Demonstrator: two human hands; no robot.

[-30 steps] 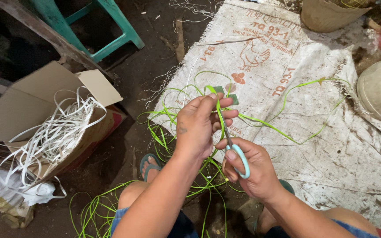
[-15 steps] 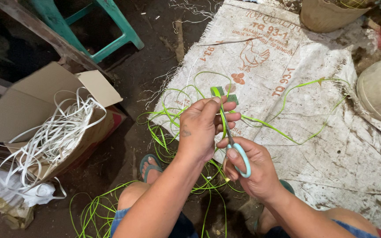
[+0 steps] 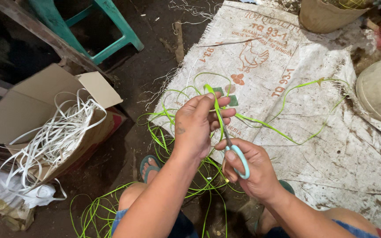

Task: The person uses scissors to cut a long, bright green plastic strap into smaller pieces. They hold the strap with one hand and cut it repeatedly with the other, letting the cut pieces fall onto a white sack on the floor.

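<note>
While the woven sack (image 3: pixel 331 145) lies beneath | left hand (image 3: pixel 197 125) over its near edge, fingers pinched on upright green strip (image 3: pixel 217 110) | right hand (image 3: pixel 248 169) just below, clamped on scissors (image 3: pixel 237 154), blades apparently meeting the strip lengthwise.

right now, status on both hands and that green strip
Left hand pinching green strip upright in its fingers. Right hand gripping blue-handled scissors, blades at the strip. Loose green strips trail over the woven sack; nothing blocking.

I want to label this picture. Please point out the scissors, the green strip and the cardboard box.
scissors (image 3: pixel 239 158), head view, on the light blue handle loop.
green strip (image 3: pixel 217 107), head view, between the left fingers.
cardboard box (image 3: pixel 36 99), head view, on the open flap.
</note>
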